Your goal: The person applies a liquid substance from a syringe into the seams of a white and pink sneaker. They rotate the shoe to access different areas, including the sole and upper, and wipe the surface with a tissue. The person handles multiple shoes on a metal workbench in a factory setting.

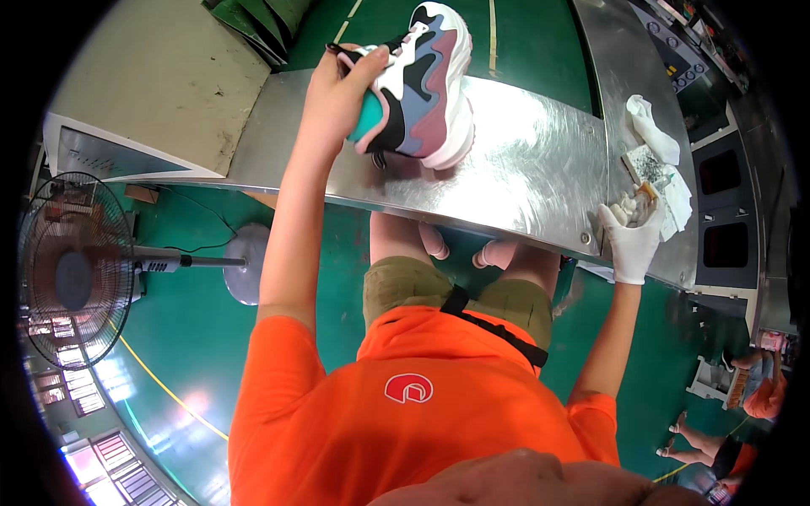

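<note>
My bare left hand (342, 88) is closed on the collar of a sneaker (422, 84), thumb on the tongue side. The shoe has wavy black, blue-grey and mauve panels, a thick white sole, white laces and a teal lining. It is tilted on its side over the steel table (531, 143), toe pointing away. A white glove covers my right hand (633, 228), whose fingers curl at the table's right end. A small tan piece (648, 191) shows at those fingertips; its kind is unclear. Beside it lie crumpled white cloths (654, 131) and a speckled pad (643, 162).
A large beige machine housing (169, 84) stands on the table's left. A pedestal fan (76, 270) is on the green floor at left. Dark equipment with a row of knobs (675, 46) lines the right. Other people (759, 388) are at the lower right.
</note>
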A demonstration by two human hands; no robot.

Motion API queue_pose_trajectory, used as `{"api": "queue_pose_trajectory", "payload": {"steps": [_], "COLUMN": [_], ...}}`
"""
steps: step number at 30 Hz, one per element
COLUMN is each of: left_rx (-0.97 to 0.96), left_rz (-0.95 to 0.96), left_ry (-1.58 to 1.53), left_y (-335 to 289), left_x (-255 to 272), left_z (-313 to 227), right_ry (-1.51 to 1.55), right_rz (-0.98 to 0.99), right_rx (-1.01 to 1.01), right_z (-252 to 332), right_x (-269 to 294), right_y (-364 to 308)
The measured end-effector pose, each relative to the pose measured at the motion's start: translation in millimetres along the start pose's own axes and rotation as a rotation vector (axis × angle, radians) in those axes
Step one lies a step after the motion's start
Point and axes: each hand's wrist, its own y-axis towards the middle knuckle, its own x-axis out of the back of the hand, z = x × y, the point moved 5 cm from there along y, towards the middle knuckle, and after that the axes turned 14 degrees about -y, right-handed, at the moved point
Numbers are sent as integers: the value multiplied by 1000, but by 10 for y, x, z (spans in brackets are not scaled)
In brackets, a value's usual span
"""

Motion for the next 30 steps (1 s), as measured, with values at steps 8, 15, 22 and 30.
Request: {"api": "queue_pose_trajectory", "payload": {"steps": [8,15,22,30], "left_rx": [-47,-30,-38,-147], "left_rz": [43,-75,-337,-577], "left_ry": [-107,-140,-54,-145], "left_y": [164,73,-299,-685], "left_x": [-346,-282,-214,-257], "left_z": [110,55,-41,-37], "right_ry": [12,436,126,167], "right_rz": [-38,139,-238,-185], "right_rx": [-60,-182,84,69], "right_z": [-45,1075,1655,1775], "right_x": [-7,-573,-1136,-1416], "right_y": [4,-187,117,27]}}
